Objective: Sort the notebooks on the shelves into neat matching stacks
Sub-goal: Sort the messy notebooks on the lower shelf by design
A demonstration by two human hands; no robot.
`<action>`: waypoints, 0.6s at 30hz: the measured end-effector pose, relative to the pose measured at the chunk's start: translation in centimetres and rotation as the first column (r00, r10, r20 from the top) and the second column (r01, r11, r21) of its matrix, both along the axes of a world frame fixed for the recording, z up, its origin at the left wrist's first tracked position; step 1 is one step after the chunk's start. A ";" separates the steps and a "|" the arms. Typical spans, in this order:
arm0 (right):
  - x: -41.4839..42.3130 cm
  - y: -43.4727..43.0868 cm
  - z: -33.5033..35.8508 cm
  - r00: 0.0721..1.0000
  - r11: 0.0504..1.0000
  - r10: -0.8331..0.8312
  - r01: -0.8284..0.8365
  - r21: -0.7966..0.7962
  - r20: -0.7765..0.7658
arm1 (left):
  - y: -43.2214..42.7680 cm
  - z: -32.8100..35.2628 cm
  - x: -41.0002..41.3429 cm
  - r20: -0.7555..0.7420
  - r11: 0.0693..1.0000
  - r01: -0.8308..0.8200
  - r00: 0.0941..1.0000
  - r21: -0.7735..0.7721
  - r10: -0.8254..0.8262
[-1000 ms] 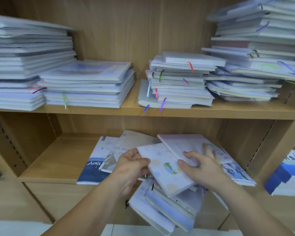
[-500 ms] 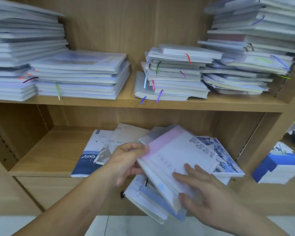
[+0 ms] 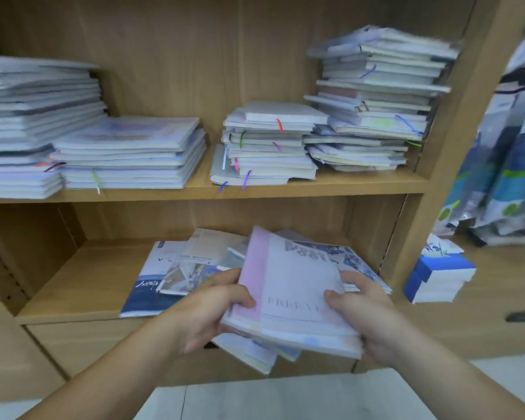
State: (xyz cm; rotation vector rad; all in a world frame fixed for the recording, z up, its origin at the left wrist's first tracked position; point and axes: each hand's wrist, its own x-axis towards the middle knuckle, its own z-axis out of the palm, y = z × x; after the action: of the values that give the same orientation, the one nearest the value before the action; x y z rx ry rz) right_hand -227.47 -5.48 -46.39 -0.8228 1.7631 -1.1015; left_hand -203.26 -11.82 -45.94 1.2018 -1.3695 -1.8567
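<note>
Both hands hold a small pile of notebooks in front of the lower shelf [image 3: 82,286]. Its top one is a pink-and-white notebook [image 3: 288,286] with pale lettering. My left hand [image 3: 206,310] grips the pile's left edge, thumb on the pink strip. My right hand [image 3: 367,313] grips the right edge, thumb on the cover. More notebooks [image 3: 255,353] hang out underneath. Loose notebooks lie on the lower shelf behind: a blue-and-white one [image 3: 147,283], a pale illustrated one [image 3: 194,262] and a blue-patterned one [image 3: 346,256].
The upper shelf [image 3: 315,186] carries several stacks: a tall one [image 3: 28,125] at far left, a lower one [image 3: 131,153], a ribbon-marked one [image 3: 267,144] and an untidy tall one [image 3: 376,98]. A blue-and-white block [image 3: 437,277] and packaged goods [image 3: 503,165] fill the right bay.
The camera swung left and down, then steadied. My right hand moved from flat on the pink-and-white cover to gripping the pile's right edge. The pile now sits squarer between both hands.
</note>
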 end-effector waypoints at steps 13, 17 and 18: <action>11.8 9.1 13.5 0.948 0.866 0.280 -0.316 -0.388 -0.150 | 13.2 13.6 14.7 0.164 0.931 -0.124 0.968 -0.343 0.189; 15.4 8.5 18.6 0.932 0.808 0.301 -0.362 -0.465 -0.202 | 14.1 18.0 17.8 0.113 0.861 -0.257 0.935 -0.439 0.336; 16.1 7.5 19.8 0.928 0.794 0.290 -0.369 -0.482 -0.234 | 13.6 18.9 18.3 0.091 0.843 -0.292 0.925 -0.452 0.369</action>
State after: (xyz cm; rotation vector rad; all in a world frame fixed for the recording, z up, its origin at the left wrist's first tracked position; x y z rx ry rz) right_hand -211.32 1.97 -26.60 -1.5205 1.3605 -1.3171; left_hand -185.01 1.73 -27.03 1.2847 -1.4569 -1.1501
